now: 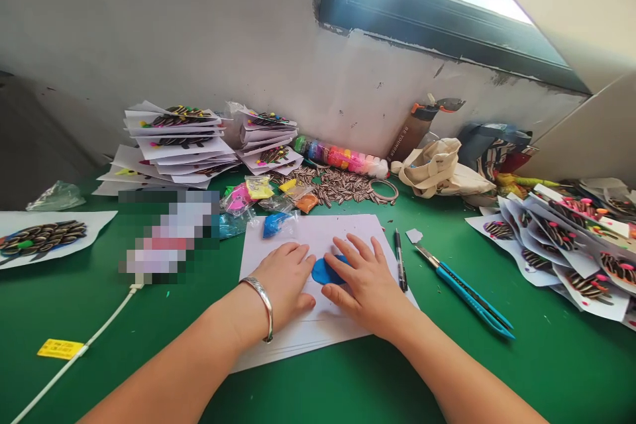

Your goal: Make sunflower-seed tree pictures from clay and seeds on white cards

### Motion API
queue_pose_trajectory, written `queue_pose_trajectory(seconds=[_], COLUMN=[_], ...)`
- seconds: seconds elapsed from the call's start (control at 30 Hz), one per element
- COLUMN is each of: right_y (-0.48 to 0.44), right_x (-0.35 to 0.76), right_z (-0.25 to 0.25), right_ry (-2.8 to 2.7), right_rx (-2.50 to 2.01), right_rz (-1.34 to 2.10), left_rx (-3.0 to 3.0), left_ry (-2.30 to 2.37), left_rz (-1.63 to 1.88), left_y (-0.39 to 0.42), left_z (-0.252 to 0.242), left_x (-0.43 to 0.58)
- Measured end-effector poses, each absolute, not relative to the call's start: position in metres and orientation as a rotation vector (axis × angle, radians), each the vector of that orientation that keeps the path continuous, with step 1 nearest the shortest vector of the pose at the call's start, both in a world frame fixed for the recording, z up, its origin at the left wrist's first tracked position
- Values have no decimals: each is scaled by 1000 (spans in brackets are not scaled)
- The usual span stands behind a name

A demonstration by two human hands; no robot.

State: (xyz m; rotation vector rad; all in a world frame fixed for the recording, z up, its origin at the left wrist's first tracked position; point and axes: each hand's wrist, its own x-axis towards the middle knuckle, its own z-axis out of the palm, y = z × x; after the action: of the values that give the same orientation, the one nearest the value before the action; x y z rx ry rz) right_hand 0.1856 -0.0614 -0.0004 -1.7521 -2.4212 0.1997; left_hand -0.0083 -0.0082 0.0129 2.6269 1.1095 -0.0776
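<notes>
A flattened round of blue modelling clay [322, 272] lies on a white sheet of paper [318, 338]. My right hand [368, 285] rests over its right side with the fingers spread, covering part of it. To the left of the clay, my left hand [284, 281] lies on the paper, fingers extended, thumb near the clay; a silver bangle circles that wrist. Behind it on the sheet sits a small clear bag with blue clay [273, 225]. A black pen [400, 260] lies along the paper's right edge, beside a blue utility knife [470, 293].
Sunflower seeds [342, 184] are heaped at the back, near bagged coloured clay [238, 197]. Seed-decorated sheets are stacked at the back left [183, 146] and right [571, 245]. A bottle [412, 132] and cloth bag [444, 169] stand by the wall. A white cable [99, 334] crosses the left.
</notes>
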Motion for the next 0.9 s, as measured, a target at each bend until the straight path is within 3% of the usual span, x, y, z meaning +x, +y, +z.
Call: queue_pose_trajectory(seconds=[0.9], right_y=[-66], right_x=[196], right_z=[11], right_ry=[-2424], right_rx=[-1801], right_rz=[305], left_rx=[2600], left_ry=[1122], left_rz=[-58], left_y=[-9], left_z=[8], left_x=[-9])
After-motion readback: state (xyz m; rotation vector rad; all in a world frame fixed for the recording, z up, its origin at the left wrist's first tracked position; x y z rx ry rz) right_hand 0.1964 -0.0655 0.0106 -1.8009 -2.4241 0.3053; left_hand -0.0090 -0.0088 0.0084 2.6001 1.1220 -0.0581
